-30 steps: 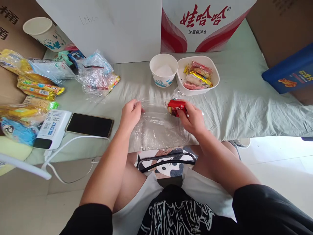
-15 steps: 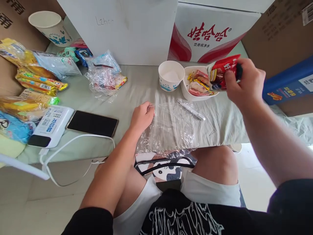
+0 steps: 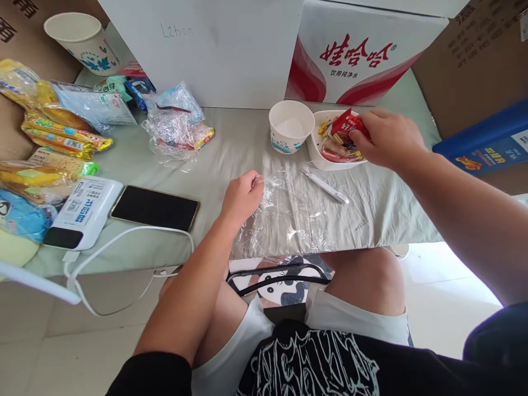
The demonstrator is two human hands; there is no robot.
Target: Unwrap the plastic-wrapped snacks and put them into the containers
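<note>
Covering the table [image 3: 391,203] — pale green cloth, cardboard boxes [image 3: 474,60] behind

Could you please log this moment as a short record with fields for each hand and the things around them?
left hand: pinching the edge of the plastic bag, which lies flat on the sheet
right hand: holding the red packet over the bowl
bowl contents: more wrapped snacks
cup: left of the bowl
pen: on the sheet, before the bowl
phone: left of the bag
</note>
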